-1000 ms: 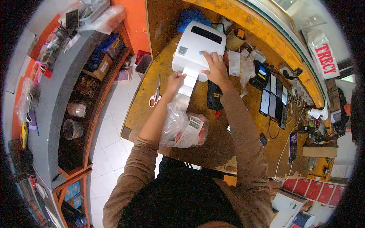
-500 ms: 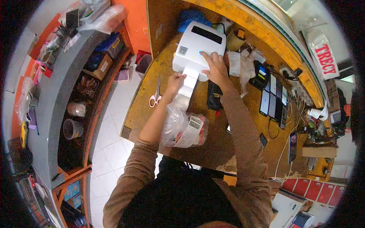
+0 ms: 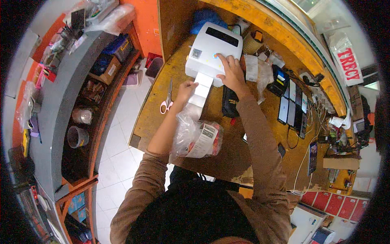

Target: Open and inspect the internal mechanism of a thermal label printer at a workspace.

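Note:
A white label printer (image 3: 203, 49) stands at the back of the wooden desk. From its front slot a strip of blank white labels (image 3: 199, 99) runs toward me. My left hand (image 3: 186, 93) is closed in a pinch on the strip's left edge. The index finger of my right hand (image 3: 231, 73) rests on the glowing button on the printer's top. Its thumb touches the front edge, and the hand holds nothing. Below the strip lies a clear plastic-wrapped package (image 3: 201, 142) with a printed label. Scissors (image 3: 167, 101) with pale pink handles lie left of my left hand.
A black pouch (image 3: 230, 103) lies under my right wrist. To the right are a black handheld device (image 3: 278, 83), several phones (image 3: 291, 101) in rows and tangled cables (image 3: 317, 112). A roll of tape (image 3: 252, 42) sits behind. Grey-topped shelving (image 3: 55, 101) stands left, across the tiled floor.
The view has shifted slightly. The label strip lies a little straighter below the printer. My hands keep about the same places on the strip and the button.

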Available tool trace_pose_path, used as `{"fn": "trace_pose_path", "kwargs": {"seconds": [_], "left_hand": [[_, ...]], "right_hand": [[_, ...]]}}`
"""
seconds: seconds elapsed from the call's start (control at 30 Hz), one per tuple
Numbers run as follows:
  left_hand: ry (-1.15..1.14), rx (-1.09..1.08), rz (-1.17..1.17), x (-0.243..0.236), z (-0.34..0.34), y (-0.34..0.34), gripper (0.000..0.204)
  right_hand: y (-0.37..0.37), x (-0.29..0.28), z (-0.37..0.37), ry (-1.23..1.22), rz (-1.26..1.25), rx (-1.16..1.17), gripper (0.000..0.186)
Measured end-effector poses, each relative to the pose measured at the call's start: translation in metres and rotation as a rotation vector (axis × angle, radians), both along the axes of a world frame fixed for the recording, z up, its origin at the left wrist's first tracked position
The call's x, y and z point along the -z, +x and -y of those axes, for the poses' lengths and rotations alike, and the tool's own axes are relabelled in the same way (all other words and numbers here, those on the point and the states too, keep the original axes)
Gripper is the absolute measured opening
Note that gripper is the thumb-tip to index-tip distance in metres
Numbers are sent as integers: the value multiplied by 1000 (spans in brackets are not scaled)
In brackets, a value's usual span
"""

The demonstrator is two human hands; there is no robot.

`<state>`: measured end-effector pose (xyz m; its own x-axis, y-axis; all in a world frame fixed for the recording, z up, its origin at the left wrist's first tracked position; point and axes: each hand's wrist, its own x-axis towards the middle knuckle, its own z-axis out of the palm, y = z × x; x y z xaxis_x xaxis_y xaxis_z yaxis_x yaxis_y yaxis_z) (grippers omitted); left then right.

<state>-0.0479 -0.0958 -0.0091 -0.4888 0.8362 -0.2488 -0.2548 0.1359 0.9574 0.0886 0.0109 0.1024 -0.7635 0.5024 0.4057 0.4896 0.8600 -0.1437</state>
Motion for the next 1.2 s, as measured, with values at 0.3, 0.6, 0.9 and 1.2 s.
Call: {"fn": "trace_pose_path", "kwargs": {"seconds": [0.3, 0.6, 0.9, 1.2], "left_hand": [[70, -70, 97, 17, -37, -12, 11], [152, -55, 128, 30, -47, -3, 12], [142, -68, 157, 20, -47, 7, 12], [161, -14, 150, 20, -34, 1, 14]], "right_hand": [[-5, -1, 5, -17, -20, -14, 77], [1, 0, -1, -6, -23, -7, 77], [2, 2, -3, 5, -60, 1, 78], [-1, 3, -3, -20, -12, 17, 81]]}}
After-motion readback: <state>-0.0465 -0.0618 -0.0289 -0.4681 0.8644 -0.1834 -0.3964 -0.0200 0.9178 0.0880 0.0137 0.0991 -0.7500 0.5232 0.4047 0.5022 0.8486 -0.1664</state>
